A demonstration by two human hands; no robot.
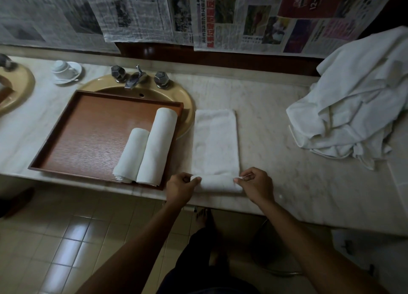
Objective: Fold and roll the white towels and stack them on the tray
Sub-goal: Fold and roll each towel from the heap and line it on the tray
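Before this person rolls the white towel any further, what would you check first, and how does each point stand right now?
1. Left hand grips the roll's left end: ok.
2. Right hand pinches the right end: ok.
3. Folded white towel lies flat and straight ahead of the roll: ok.
4. Roll tightness: cannot tell.
5. Brown wooden tray has bare space beside the two rolled white towels: ok.
6. Heap of unfolded white towels lies apart from the rolling path: ok.

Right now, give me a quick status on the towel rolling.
Left hand and right hand pinch the ends of the part-rolled towel. Two rolled towels lie on the tray. Nothing blocks the roll; unfolded pile waits right.
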